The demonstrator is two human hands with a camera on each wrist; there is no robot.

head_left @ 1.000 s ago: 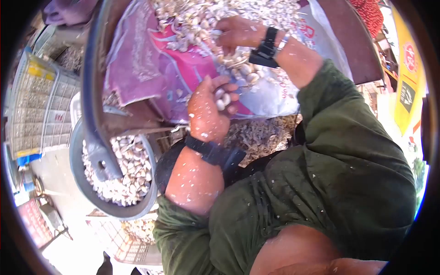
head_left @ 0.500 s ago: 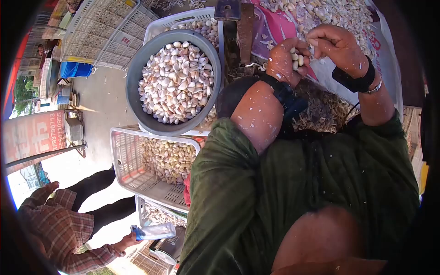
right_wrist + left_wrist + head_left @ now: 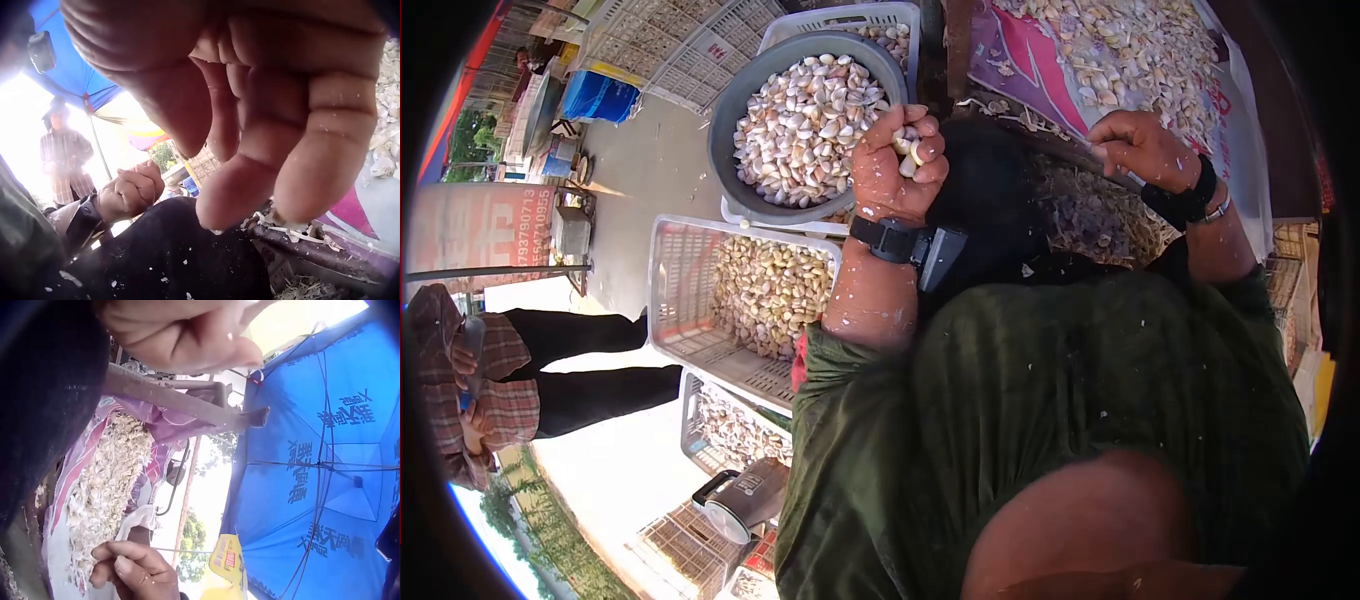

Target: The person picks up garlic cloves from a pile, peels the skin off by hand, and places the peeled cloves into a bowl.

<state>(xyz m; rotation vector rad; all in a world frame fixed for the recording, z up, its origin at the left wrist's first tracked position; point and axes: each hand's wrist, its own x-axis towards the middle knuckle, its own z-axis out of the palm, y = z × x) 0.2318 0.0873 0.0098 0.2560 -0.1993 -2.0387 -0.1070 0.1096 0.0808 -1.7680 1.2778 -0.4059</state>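
My left hand (image 3: 898, 165) is curled round several pale garlic cloves (image 3: 908, 155). It hangs at the right edge of a grey basin (image 3: 722, 130), overlapping the rim in the head view. Heaped inside the basin are garlic cloves (image 3: 805, 130) in white and purplish skins. My right hand (image 3: 1145, 150) is over the near edge of the printed sheet (image 3: 1020, 55), its fingers loosely bent. In the right wrist view, nothing shows between those fingers (image 3: 240, 194). Loose garlic and papery skins (image 3: 1135, 60) lie spread over the sheet.
Below the basin stands a white crate (image 3: 745, 385) of yellowish cloves, with another crate (image 3: 690, 420) and a lidded jug (image 3: 745, 495) further down. A person in a plaid shirt (image 3: 505, 370) stands at left. Dry skins (image 3: 1100, 220) lie under the table edge.
My left hand has carried the cloves leftward from the sheet to the basin, while my right hand stays by the sheet. The view has swung left. The plaid-shirted person has shifted further left.
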